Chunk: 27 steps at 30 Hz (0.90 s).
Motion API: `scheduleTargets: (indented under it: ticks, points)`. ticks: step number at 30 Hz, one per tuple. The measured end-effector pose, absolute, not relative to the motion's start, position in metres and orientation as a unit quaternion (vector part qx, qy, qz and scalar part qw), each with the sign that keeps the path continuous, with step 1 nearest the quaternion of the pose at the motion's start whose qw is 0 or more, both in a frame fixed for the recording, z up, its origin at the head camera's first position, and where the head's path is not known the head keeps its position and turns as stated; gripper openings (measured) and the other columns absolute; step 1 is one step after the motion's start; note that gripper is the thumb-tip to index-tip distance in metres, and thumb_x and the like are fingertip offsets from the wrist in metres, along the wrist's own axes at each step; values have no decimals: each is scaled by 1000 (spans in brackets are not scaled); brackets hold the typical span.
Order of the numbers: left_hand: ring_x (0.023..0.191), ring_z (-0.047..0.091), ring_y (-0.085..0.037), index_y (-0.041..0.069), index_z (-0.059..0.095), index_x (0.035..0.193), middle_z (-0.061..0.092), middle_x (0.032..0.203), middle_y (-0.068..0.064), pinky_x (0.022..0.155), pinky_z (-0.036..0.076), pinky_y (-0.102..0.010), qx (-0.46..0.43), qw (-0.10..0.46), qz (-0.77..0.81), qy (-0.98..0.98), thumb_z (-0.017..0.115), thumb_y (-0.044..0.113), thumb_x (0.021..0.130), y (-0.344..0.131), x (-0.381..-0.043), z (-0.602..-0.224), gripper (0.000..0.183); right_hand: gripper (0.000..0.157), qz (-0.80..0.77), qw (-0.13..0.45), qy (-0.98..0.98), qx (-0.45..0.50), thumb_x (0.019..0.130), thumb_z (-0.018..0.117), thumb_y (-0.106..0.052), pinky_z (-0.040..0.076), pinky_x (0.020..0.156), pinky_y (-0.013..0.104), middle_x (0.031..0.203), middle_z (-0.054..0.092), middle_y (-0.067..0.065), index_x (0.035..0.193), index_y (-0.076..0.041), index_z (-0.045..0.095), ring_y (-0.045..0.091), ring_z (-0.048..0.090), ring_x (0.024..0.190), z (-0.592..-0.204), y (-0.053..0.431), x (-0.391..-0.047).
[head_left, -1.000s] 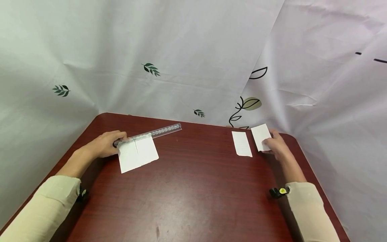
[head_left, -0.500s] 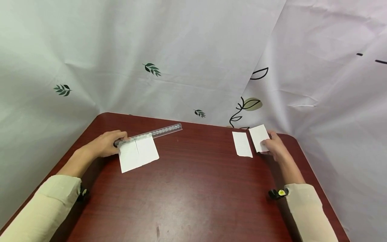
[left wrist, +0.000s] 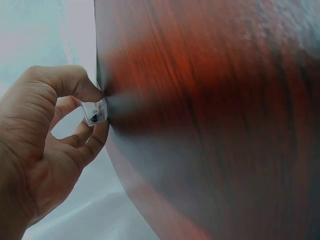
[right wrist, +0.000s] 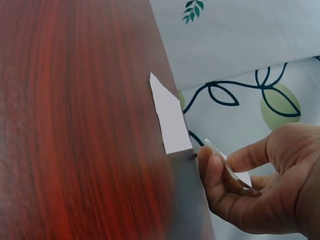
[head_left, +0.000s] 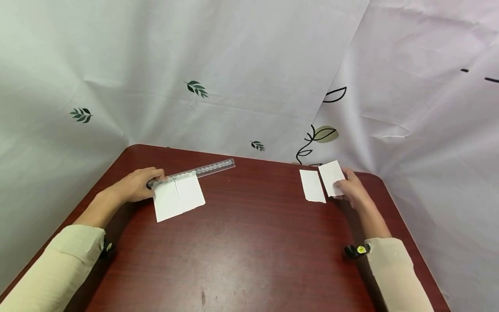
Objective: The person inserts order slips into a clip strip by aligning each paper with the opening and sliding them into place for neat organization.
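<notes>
A white, leaf-printed backdrop (head_left: 249,56) stands behind the red-brown, wood-grained surface (head_left: 241,255), which carries the items. Pale sleeves (head_left: 58,268) cover the forearms, one at either side. The left hand (head_left: 136,185) is at the far left, its grip pinching the left end of a transparent ruler (head_left: 202,170); the right hand (head_left: 354,190) is at the far right, its grip closed on a white card (head_left: 329,175) between thumb and fingers. The ruler slants across the back edge of a white sheet (head_left: 175,207) on the surface; a thin dark line runs partway down the sheet from the ruler, whether cut or drawn cannot be told. Just left of the card, a faintly lined paper slip (head_left: 312,186) rests near the surface's back edge.
</notes>
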<state>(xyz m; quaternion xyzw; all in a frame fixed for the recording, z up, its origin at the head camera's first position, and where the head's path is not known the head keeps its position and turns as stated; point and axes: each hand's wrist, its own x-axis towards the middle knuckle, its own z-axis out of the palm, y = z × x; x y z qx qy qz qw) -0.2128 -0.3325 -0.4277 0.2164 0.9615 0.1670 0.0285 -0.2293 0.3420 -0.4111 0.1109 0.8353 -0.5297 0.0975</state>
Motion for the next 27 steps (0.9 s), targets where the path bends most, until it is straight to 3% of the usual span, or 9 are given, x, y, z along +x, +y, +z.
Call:
scheduleTargets:
  ticks: [27]
  points:
    - [97, 56, -27, 16, 64, 110, 67, 110, -7, 79, 45, -44, 214, 36, 168, 962, 79, -1, 78, -332, -213, -426, 39, 81, -521, 107, 842, 96, 106, 48, 0, 64, 70, 30, 150, 47, 31, 178, 0, 12, 18, 64, 93, -411, 322, -222]
